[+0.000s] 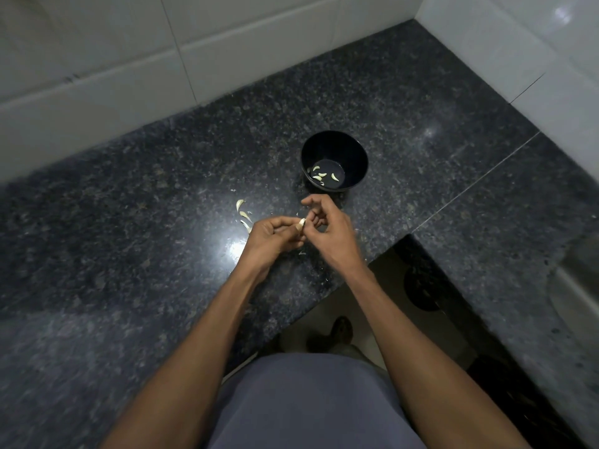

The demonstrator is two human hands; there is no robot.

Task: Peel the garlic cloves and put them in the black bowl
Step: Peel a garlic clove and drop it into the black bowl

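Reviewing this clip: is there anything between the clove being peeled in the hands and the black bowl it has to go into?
Nothing visible. The garlic clove is pinched between the left hand and the right hand. The black bowl stands just beyond them, its mouth open and uncovered, with only bare countertop between.

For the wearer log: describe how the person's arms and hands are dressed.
Both forearms are bare with no sleeves in view. The left hand and right hand wear no gloves; no rings, watch or wristbands show. A grey-blue garment covers the torso below.
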